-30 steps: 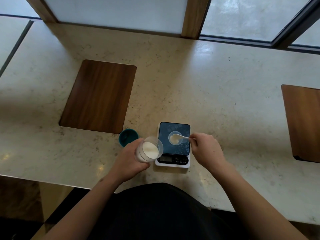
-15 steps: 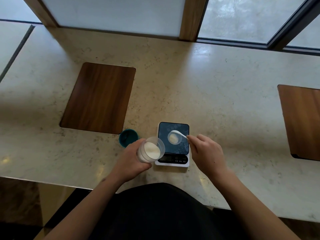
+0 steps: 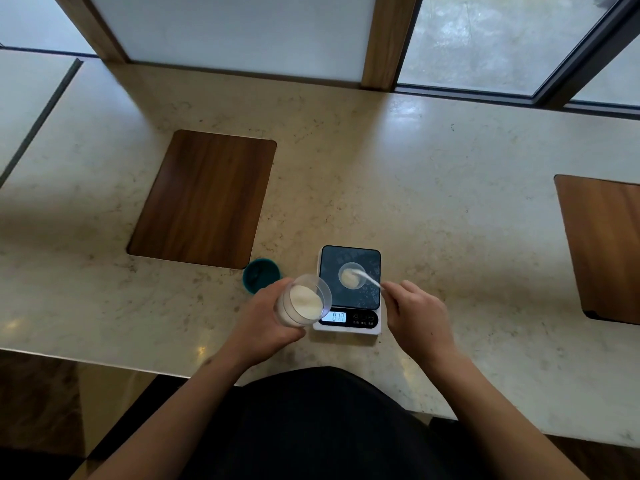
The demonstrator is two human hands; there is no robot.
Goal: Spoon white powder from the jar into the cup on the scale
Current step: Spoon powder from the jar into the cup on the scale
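Note:
A clear jar [image 3: 302, 301] of white powder is tilted toward the scale, gripped by my left hand [image 3: 263, 320] just left of it. The small kitchen scale [image 3: 349, 291] has a dark platform and a lit display. On the platform stands a small clear cup [image 3: 350, 276] with white powder inside. My right hand [image 3: 417, 315] pinches the handle of a white spoon [image 3: 367, 277], whose bowl reaches over the cup's rim.
A teal lid [image 3: 260, 274] lies on the marble counter [image 3: 433, 188] left of the scale, behind the jar. A wooden inset panel [image 3: 204, 199] sits at the far left and another [image 3: 604, 247] at the right edge. The counter's front edge is close to my body.
The spoon's bowl shifted slightly over the cup, pulling back then reaching in again. The jar stays tilted in my left hand. The camera view moved a little.

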